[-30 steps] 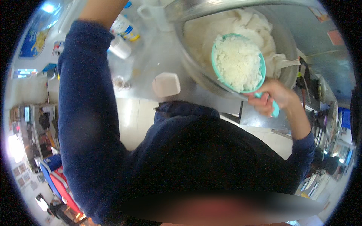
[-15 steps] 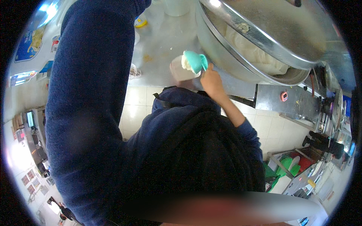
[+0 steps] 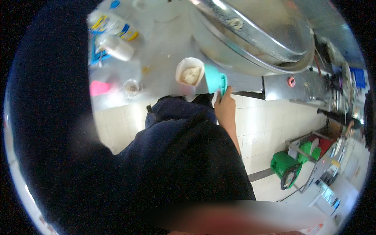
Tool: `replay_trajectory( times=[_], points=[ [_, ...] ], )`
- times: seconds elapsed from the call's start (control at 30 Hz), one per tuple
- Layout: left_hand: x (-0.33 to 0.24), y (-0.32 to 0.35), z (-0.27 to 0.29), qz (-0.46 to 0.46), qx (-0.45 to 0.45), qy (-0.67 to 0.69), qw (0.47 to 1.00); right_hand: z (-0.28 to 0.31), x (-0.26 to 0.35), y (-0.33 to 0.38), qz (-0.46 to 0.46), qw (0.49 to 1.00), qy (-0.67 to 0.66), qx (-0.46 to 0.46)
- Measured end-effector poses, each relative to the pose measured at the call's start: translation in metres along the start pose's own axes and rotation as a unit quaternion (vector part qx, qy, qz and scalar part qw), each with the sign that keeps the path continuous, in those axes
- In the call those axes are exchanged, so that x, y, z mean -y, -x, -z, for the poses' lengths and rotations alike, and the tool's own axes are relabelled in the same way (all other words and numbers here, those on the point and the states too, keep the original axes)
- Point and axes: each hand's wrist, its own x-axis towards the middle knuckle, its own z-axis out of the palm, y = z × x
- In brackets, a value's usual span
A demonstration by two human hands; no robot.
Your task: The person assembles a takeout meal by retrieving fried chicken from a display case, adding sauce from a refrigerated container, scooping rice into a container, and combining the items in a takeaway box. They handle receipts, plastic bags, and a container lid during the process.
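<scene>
My right hand (image 3: 225,108) grips the handle of a teal scoop (image 3: 216,82), which is tipped on its side against a small white cup (image 3: 190,72) holding white rice. The cup stands on the steel counter (image 3: 164,51) near its front edge. Above and to the right sits a very large steel bowl (image 3: 254,43), seen from below its rim. My left arm, in a dark blue sleeve (image 3: 47,117), rises up the left side of the picture, and the left hand itself is out of sight.
On the counter lie plastic bottles (image 3: 111,25), a pink object (image 3: 98,87) and a small clear cup (image 3: 132,86). Below is a white tiled floor (image 3: 270,129), with a green crate (image 3: 288,166) and steel shelving at the lower right.
The scoop, full of rice over the big bowl a second ago, has come down to the small white cup and tipped over. The cup now holds rice.
</scene>
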Motion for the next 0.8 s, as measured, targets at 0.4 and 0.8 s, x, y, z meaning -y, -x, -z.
replay_trajectory(
  times=[0.4,0.8],
  points=[
    [-0.045,-0.020,-0.024,0.060,-0.014,0.030,0.998,0.004,-0.068,0.028,-0.092,0.991,-0.090,0.019],
    [-0.058,-0.029,-0.061,0.130,-0.025,0.065,0.989,0.066,-0.154,-0.021,-0.013,0.993,-0.011,0.115]
  ],
)
